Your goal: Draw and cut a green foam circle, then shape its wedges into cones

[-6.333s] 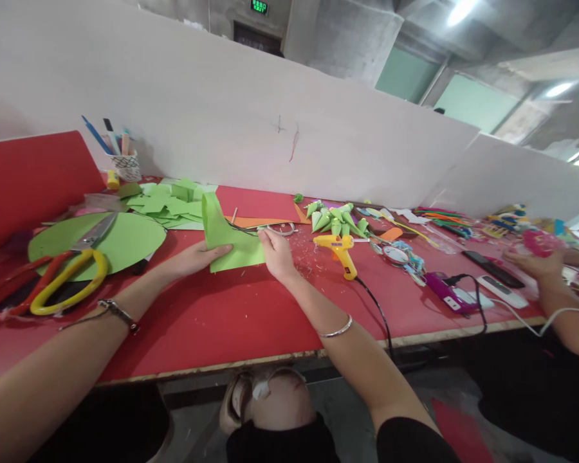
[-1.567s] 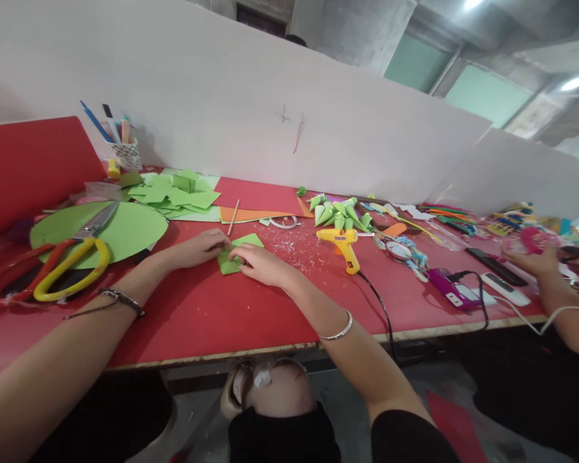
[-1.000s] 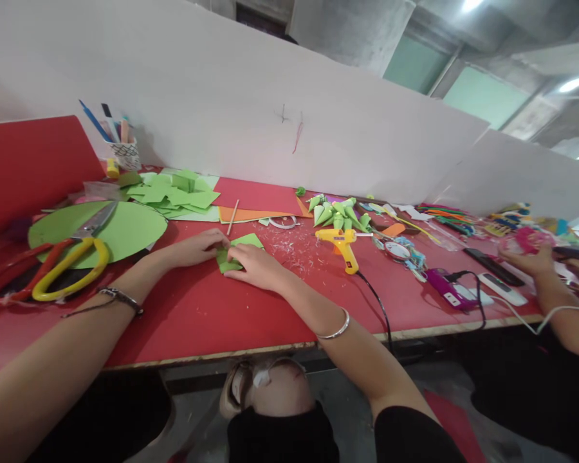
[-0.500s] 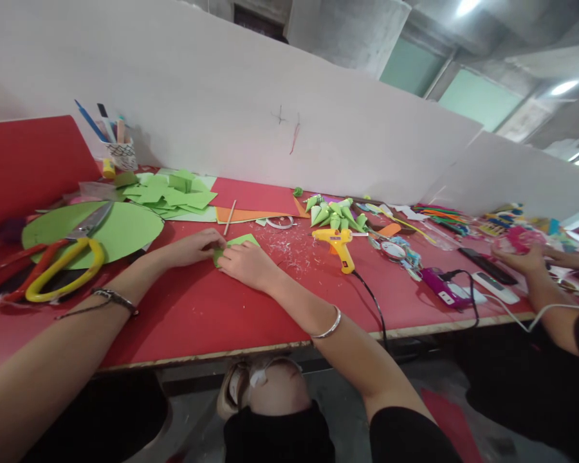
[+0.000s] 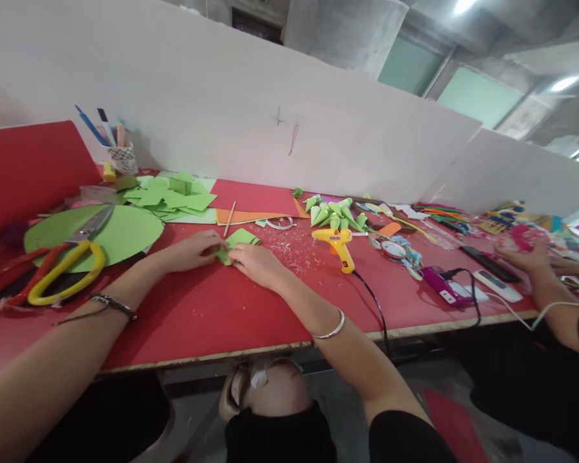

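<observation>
Just one cam here, worn on the head, pointing forward and down across the red counter [image 5: 188, 321]. It's a wide view, pretty close to the left hand [image 5: 200, 249] and right hand [image 5: 257, 263], reaching up past the white partition [image 5: 197, 96] to the ceiling [image 5: 502, 38].

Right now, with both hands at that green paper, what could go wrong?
The glue gun lies with its nozzle toward the side where the right hand works; if hot, which I can't tell, it might burn on contact. Its cord runs over the table edge, so a snag could drag the gun. Loose scraps near the green paper might get under it.
</observation>
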The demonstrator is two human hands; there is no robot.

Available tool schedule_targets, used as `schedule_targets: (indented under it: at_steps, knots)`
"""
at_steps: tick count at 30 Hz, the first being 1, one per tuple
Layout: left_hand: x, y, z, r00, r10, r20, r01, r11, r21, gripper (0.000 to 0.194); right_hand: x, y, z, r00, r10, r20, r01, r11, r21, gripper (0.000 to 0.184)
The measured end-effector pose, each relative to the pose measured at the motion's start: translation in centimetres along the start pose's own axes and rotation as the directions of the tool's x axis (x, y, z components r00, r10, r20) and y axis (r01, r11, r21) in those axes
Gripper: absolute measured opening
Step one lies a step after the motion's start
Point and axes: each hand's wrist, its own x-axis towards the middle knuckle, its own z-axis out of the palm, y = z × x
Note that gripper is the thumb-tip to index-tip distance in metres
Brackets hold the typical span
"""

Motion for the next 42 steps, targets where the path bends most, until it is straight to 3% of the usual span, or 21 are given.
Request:
schedule_targets:
  at_steps: [4, 8, 13, 21, 26, 29, 42]
  knots:
    - [-0.2, 0.8, 0.1, 1.0, -0.002, -0.003, 0.003, 0.994, 0.107, 0.045, -0.4, 0.7, -0.3, 0.99, 0.135, -0.042, -0.136, 0.99, -0.035, 0.018]
    - [-0.3, 1.0, 0.3, 1.0, -0.004, 0.006, 0.003, 0.992, 0.125, 0.056, -0.7, 1.8, -0.2, 0.992, 0.101, -0.079, -0.094, 0.992, 0.087, 0.014]
    - [-0.4, 1.1, 0.2, 0.997, -0.002, 0.075, -0.009, 0.99, 0.141, 0.055, -0.7, 2.9, 0.1, 0.995, 0.024, -0.093, -0.003, 0.974, 0.225, 0.01]
    - [-0.3, 1.1, 0.1, 0.997, -0.008, 0.071, -0.004, 0.987, 0.163, 0.055, -0.4, 4.0, 0.4, 0.995, -0.016, -0.095, 0.044, 0.953, 0.3, 0.016]
    - [-0.3, 0.5, 0.4, 0.997, 0.017, 0.07, -0.028, 0.987, 0.157, 0.06, -0.4, 4.1, 0.2, 0.988, 0.079, -0.133, -0.033, 0.947, 0.318, 0.013]
    - [-0.3, 0.5, 0.5, 0.999, 0.0, 0.033, -0.005, 0.986, 0.165, 0.052, -0.5, 4.1, -0.1, 0.986, 0.121, -0.112, -0.075, 0.936, 0.345, 0.014]
    - [0.3, 0.5, 0.3, 1.0, 0.01, 0.006, -0.011, 0.998, 0.069, 0.038, -0.5, 3.9, -0.5, 0.998, 0.046, -0.046, -0.018, 0.879, 0.476, 0.02]
